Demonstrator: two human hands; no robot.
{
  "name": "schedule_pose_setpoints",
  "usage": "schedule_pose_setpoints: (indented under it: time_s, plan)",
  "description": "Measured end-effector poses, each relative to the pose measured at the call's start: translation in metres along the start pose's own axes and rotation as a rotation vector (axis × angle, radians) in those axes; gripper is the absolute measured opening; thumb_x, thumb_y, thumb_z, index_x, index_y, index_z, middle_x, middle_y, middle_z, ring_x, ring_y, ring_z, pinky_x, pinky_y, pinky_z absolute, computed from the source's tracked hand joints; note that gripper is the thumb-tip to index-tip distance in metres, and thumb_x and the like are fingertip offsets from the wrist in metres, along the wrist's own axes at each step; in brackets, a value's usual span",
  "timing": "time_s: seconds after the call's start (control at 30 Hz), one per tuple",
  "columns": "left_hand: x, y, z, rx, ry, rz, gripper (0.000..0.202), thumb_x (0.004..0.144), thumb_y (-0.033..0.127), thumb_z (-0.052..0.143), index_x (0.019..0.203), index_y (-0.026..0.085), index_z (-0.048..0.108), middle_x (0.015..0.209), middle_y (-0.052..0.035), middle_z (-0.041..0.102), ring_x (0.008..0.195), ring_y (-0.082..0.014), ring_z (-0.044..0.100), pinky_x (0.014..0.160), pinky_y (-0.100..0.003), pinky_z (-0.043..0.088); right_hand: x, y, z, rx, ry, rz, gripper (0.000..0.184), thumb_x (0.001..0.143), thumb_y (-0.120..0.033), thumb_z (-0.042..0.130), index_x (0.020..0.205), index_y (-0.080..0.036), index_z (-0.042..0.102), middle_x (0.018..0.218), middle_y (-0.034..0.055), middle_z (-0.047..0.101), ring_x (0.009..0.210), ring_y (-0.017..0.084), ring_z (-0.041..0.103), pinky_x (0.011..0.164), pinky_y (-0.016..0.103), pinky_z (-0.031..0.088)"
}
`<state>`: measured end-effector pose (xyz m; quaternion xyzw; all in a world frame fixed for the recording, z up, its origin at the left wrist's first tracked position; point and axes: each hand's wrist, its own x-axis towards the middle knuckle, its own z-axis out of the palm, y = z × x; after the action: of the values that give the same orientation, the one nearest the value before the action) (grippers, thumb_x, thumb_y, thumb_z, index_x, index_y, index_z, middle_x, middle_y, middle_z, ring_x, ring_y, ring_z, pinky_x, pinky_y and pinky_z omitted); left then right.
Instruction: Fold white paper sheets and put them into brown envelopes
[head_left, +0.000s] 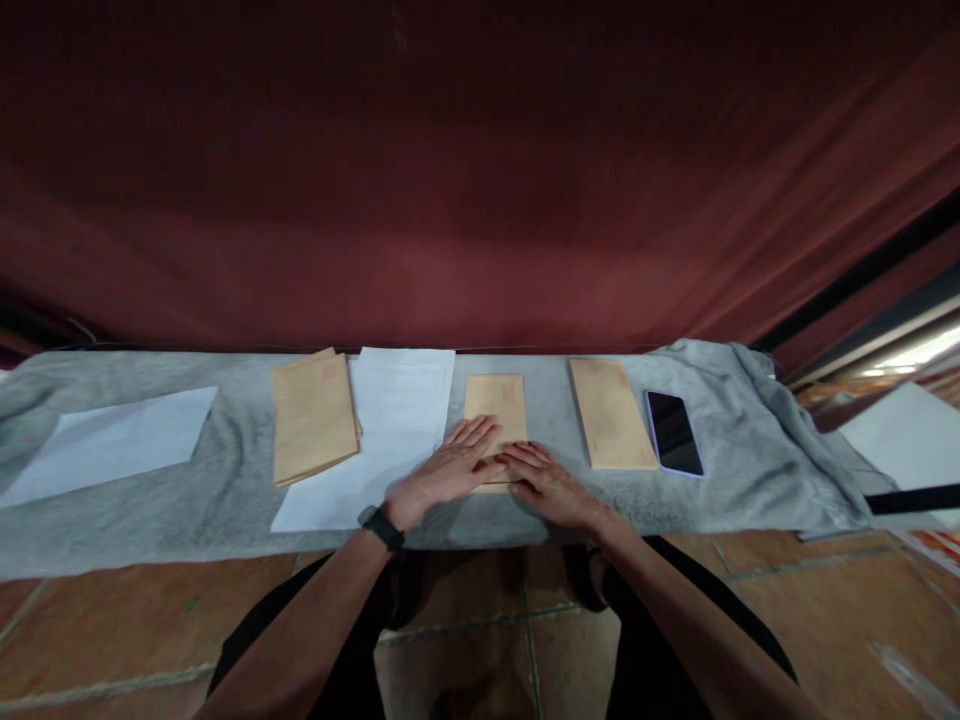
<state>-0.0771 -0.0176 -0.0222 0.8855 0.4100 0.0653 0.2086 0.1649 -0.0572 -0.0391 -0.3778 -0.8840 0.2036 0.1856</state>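
Observation:
A tan envelope (495,402) lies in the middle of a grey cloth (187,510) spread on the floor. My left hand (450,470) lies flat on its near left part, fingers stretched out. My right hand (546,484) rests flat on its near right edge, fingers also extended. The fingertips of both hands nearly meet over the envelope. A black band (381,526) is on my left wrist.
A stack of tan envelopes (311,415) lies left, partly over white sheets (390,420). Another white sheet (112,440) is far left. One more tan envelope (611,412) and a dark phone (673,432) lie right. A red curtain (480,180) hangs behind. Tiled floor (112,630) is nearest me.

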Motion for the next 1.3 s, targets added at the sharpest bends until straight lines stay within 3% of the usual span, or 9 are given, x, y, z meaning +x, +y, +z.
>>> schedule_pose_setpoints:
  time_s: [0.13,0.33,0.5,0.63,0.73,0.8,0.97,1.1,1.3]
  plan:
    - [-0.017,0.005,0.006,0.075,-0.004,0.016,0.08,0.097,0.065,0.042,0.16,0.02,0.021,0.168,-0.0124,0.019,0.156,-0.0238,0.01,0.125,-0.043,0.009,0.0,0.002,0.006,0.013,0.038,0.03,0.058,0.094,-0.022,0.057,0.151,-0.022,0.044,0.156,0.0119,0.047,0.146,0.022,0.04,0.122,0.052,0.031]
    - [-0.023,0.006,0.015,0.162,-0.031,-0.015,0.063,0.104,0.041,0.036,0.162,0.023,0.017,0.169,-0.0081,0.015,0.157,-0.0218,0.008,0.125,-0.044,0.007,0.002,0.006,0.012,0.058,0.078,0.043,0.065,0.09,-0.016,0.056,0.153,-0.023,0.04,0.157,0.0111,0.045,0.146,0.022,0.04,0.122,0.052,0.031]
    - [-0.022,0.007,0.012,0.149,-0.053,-0.044,0.061,0.102,0.033,0.038,0.161,0.024,0.021,0.169,-0.0066,0.015,0.157,-0.0216,0.009,0.126,-0.045,0.01,0.003,0.008,0.01,0.04,0.097,0.042,0.058,0.088,-0.01,0.056,0.145,-0.018,0.051,0.15,0.0129,0.053,0.141,0.023,0.047,0.12,0.049,0.038]
    - [-0.022,0.008,0.01,0.107,-0.036,-0.1,0.065,0.098,0.032,0.048,0.159,0.022,0.028,0.169,-0.0101,0.009,0.156,-0.0253,0.008,0.125,-0.045,0.017,-0.001,-0.01,0.017,-0.083,0.15,0.019,0.048,0.092,-0.011,0.051,0.14,-0.018,0.057,0.149,0.0123,0.054,0.142,0.024,0.046,0.12,0.051,0.037]
    - [-0.021,0.007,0.01,0.068,0.004,-0.196,0.07,0.093,0.033,0.055,0.157,0.018,0.031,0.169,-0.0147,0.006,0.156,-0.0295,0.009,0.123,-0.046,0.024,-0.008,-0.035,0.033,-0.154,0.162,-0.02,0.047,0.098,-0.022,0.051,0.144,-0.015,0.052,0.148,0.0132,0.056,0.143,0.024,0.045,0.12,0.048,0.04]
    - [-0.02,0.007,0.011,0.036,0.043,-0.259,0.075,0.089,0.034,0.06,0.156,0.014,0.033,0.168,-0.0188,0.008,0.155,-0.0322,0.014,0.121,-0.047,0.027,-0.012,-0.048,0.041,-0.199,0.159,0.012,0.057,0.099,-0.028,0.051,0.152,-0.009,0.041,0.155,0.0167,0.046,0.146,0.025,0.041,0.121,0.046,0.039]
    - [-0.014,0.015,0.013,-0.062,0.13,-0.322,0.081,0.079,0.029,0.069,0.151,0.013,0.038,0.164,-0.0233,0.025,0.152,-0.0366,0.025,0.12,-0.052,0.028,-0.015,-0.056,0.047,-0.273,0.178,0.123,0.065,0.1,-0.036,0.051,0.156,-0.01,0.033,0.161,0.0173,0.036,0.15,0.029,0.034,0.122,0.048,0.034]
    - [-0.01,0.017,0.015,-0.189,0.195,-0.379,0.089,0.073,0.019,0.069,0.154,0.016,0.033,0.163,-0.0205,0.029,0.153,-0.0374,0.02,0.121,-0.057,0.025,-0.008,-0.052,0.05,-0.312,0.217,0.183,0.067,0.098,-0.039,0.052,0.154,-0.005,0.036,0.159,0.022,0.037,0.149,0.033,0.035,0.121,0.051,0.035]
    - [0.002,0.017,0.014,-0.621,0.466,-0.418,0.105,0.071,0.015,0.069,0.16,0.024,0.015,0.152,-0.0132,0.039,0.137,-0.0307,0.047,0.115,-0.045,0.04,0.009,-0.053,0.054,-0.33,0.245,0.27,0.073,0.095,-0.043,0.054,0.153,-0.003,0.038,0.155,0.0259,0.041,0.143,0.039,0.042,0.115,0.055,0.038]
